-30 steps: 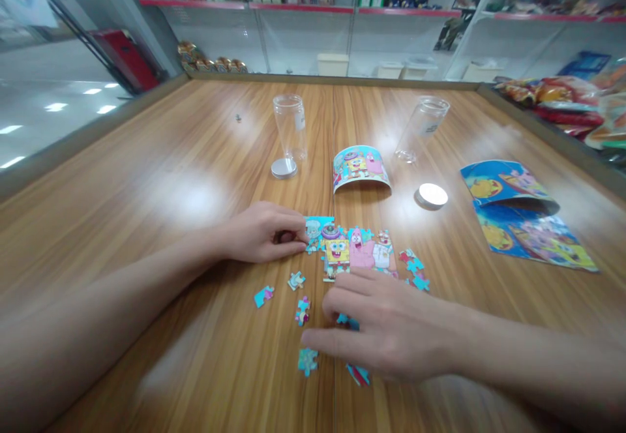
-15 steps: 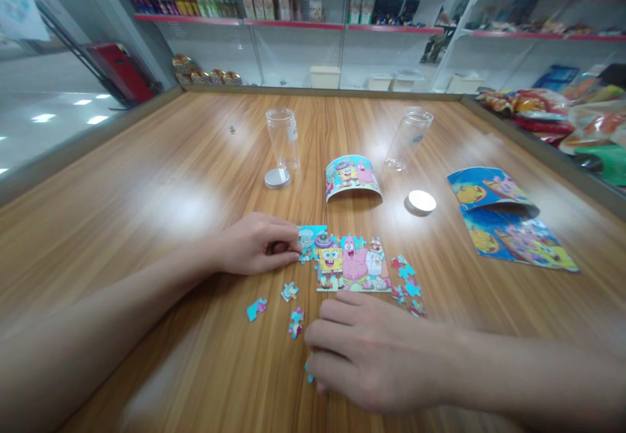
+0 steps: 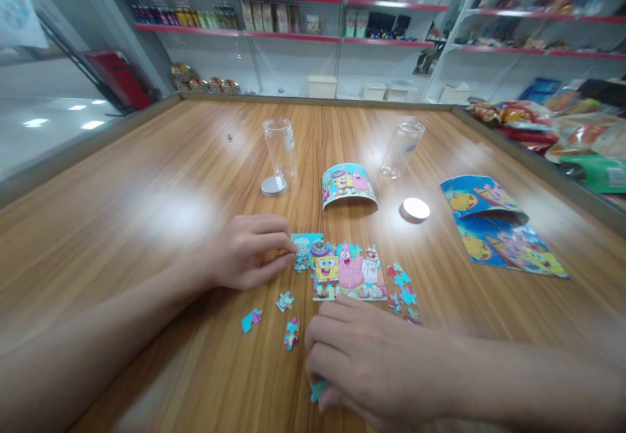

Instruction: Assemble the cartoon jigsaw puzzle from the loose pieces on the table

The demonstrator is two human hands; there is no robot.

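Observation:
A partly assembled jigsaw puzzle (image 3: 350, 270) with cartoon figures lies flat on the wooden table. My left hand (image 3: 252, 252) is closed at its left edge, thumb and fingertips pressed against the turquoise corner. Below the puzzle, my right hand (image 3: 366, 355) has curled fingers. A blue puzzle piece (image 3: 319, 390) shows at its thumb and fingertips, partly covered by the hand. Three loose spots of pieces lie left of that hand: a blue-purple piece (image 3: 251, 320), a pale piece (image 3: 285, 300) and a mixed-colour piece (image 3: 291, 334). Several more loose pieces (image 3: 403, 289) are at the puzzle's right.
Behind the puzzle stands a curved picture card (image 3: 349, 185). Two clear jars (image 3: 281, 149) have their lids beside them, a silver lid (image 3: 274, 186) and a white lid (image 3: 415, 210). Blue picture sheets (image 3: 508, 244) lie at right. Snack bags (image 3: 513, 117) sit beyond the table's right edge.
The whole view has shifted slightly, with the table lower in it. More of the blue piece shows at my right thumb. My left hand stays at the puzzle's left edge.

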